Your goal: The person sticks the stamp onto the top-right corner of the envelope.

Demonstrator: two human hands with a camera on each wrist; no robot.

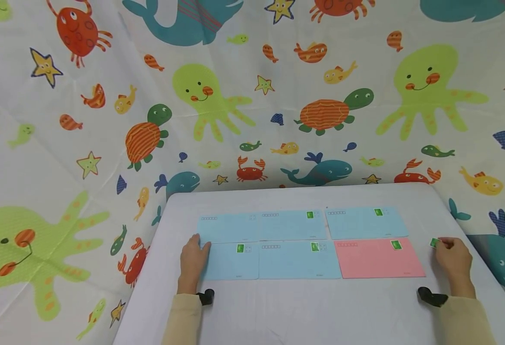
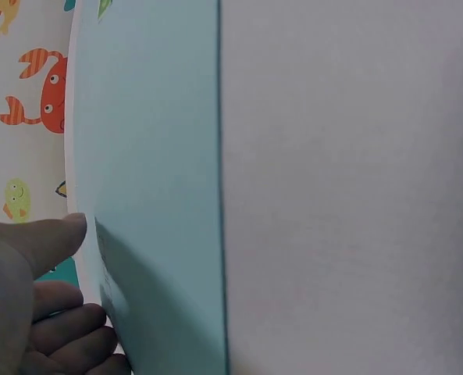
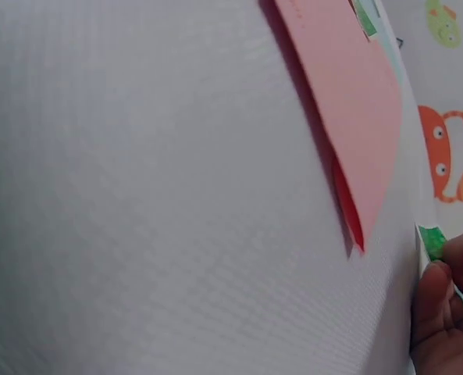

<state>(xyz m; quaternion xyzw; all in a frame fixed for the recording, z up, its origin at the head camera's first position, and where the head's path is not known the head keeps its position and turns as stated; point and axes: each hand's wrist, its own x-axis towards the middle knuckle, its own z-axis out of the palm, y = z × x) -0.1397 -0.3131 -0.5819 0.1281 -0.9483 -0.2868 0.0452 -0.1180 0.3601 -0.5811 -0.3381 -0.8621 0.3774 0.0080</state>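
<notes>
My right hand (image 1: 454, 261) pinches a small green postage stamp (image 1: 434, 243) between thumb and fingers, to the right of the pink envelope (image 1: 377, 261). The same stamp (image 3: 432, 243) shows at the right edge of the right wrist view. At the left end of the two envelope rows, my left hand (image 1: 193, 261) rests with its fingers on the lower-left blue envelope (image 1: 230, 263) and close to the upper-left blue envelope (image 1: 226, 227). That upper-left one bears only printed boxes in its top right corner. Green stamps (image 1: 240, 248) sit on the other envelopes.
The envelopes lie flat in two rows on a white table (image 1: 304, 311). A sea-animal curtain (image 1: 235, 158) hangs behind and along the sides. Black wrist cameras (image 1: 206, 297) stick out by both sleeves.
</notes>
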